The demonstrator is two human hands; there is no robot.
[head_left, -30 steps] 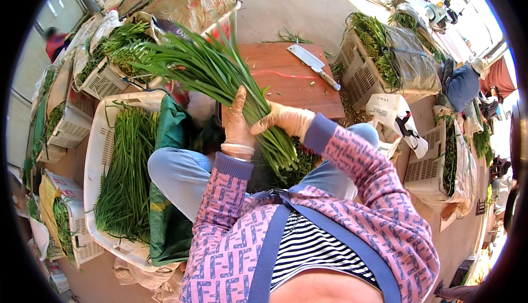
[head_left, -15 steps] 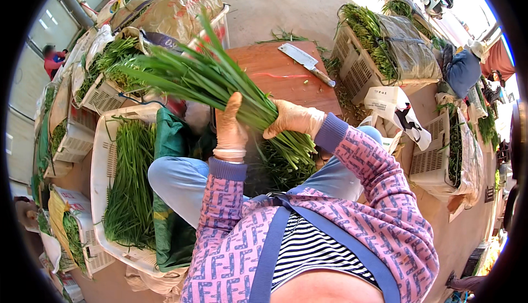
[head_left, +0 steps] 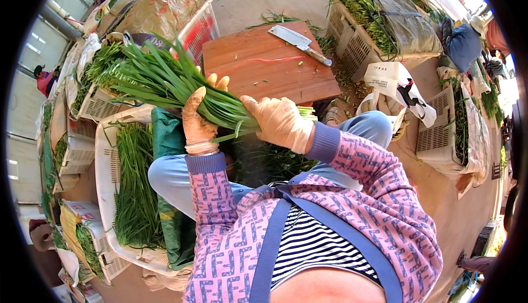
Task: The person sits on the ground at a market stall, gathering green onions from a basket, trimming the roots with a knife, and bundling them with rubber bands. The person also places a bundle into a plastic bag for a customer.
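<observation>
A thick bunch of garlic chives (head_left: 165,83) lies slantwise across my two gloved hands, leaf tips to the upper left and pale cut ends to the right. My left hand (head_left: 201,121) cups the bunch from below near its middle, its fingertips showing behind the leaves. Around the stem end wraps my right hand (head_left: 283,122), the pale ends sticking out past it. Just beyond the hands is a reddish-brown wooden board (head_left: 236,55). On it rest a cleaver (head_left: 291,36) with a wooden handle and a thin red strip (head_left: 267,59).
At my left stands a white crate (head_left: 104,176) of loose chives (head_left: 136,193), a green cloth (head_left: 168,138) over its side. More loose greens (head_left: 275,160) lie between my legs. A white plastic bag (head_left: 393,86) and filled crates (head_left: 349,33) stand to the right.
The bunch has tilted flatter, its leaf tips lower. My left hand has shifted left and slightly down along it. My right hand has turned over the stem end, back upward.
</observation>
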